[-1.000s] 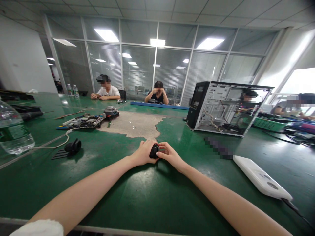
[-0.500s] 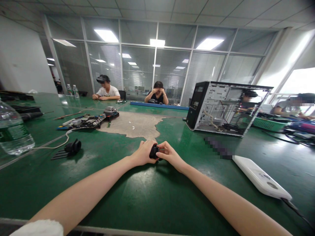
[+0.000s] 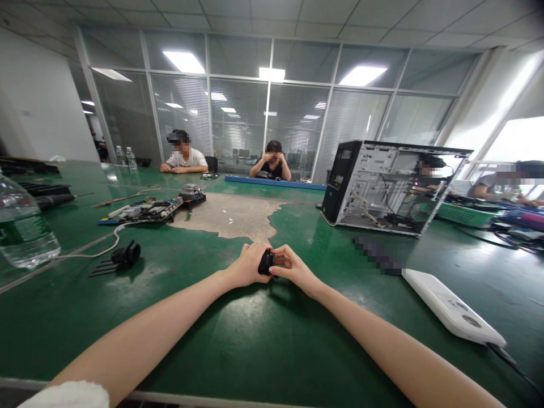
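A small black object point(image 3: 266, 262) sits between my two hands, just above the green tabletop; its kind cannot be made out, and my fingers cover part of it. My left hand point(image 3: 245, 266) is wrapped round its left side. From the right, the thumb and fingertips of my right hand point(image 3: 293, 267) pinch its right edge. To the left on the table lies a black part with long flat prongs and a rounded knob point(image 3: 123, 258), apart from both hands.
An open computer case point(image 3: 374, 187) stands at the right, with a white power bank-like device point(image 3: 453, 309) nearer. A circuit board point(image 3: 147, 211) lies back left. A water bottle point(image 3: 25, 226) is at the left edge. Several people sit around the table point(image 3: 238, 345).
My right fingertips have shifted very slightly on the black object, showing a bit more of its right side. Otherwise both hands stay in place.
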`<action>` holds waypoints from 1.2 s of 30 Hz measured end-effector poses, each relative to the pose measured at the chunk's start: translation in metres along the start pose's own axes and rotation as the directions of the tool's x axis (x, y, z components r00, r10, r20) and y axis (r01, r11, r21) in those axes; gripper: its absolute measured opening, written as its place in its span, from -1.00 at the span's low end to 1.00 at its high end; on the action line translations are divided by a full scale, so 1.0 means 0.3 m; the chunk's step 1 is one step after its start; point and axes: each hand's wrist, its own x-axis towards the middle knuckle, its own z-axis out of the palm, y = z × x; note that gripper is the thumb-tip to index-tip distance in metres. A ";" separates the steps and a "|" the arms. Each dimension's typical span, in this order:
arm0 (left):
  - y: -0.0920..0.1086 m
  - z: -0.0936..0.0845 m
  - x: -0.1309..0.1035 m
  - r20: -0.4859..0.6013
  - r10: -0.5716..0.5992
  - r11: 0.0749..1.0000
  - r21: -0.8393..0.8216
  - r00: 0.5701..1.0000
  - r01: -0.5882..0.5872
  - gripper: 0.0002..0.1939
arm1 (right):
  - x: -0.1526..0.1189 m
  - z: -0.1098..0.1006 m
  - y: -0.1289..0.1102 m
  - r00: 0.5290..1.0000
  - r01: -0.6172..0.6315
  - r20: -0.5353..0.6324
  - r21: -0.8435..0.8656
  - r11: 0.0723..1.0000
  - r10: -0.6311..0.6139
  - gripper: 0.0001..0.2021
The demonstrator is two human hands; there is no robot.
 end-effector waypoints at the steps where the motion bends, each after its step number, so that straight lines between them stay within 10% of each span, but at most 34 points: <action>1: 0.000 0.001 0.000 -0.006 0.001 1.000 0.001 1.000 -0.001 -0.39 | 0.002 0.001 0.002 1.000 0.000 -0.007 0.004 1.000 0.000 -0.66; 36: 0.001 0.001 0.001 -0.016 0.009 1.000 0.010 1.000 -0.008 -0.42 | 0.007 0.004 0.005 0.997 -0.047 -0.062 -0.070 0.996 0.043 -0.66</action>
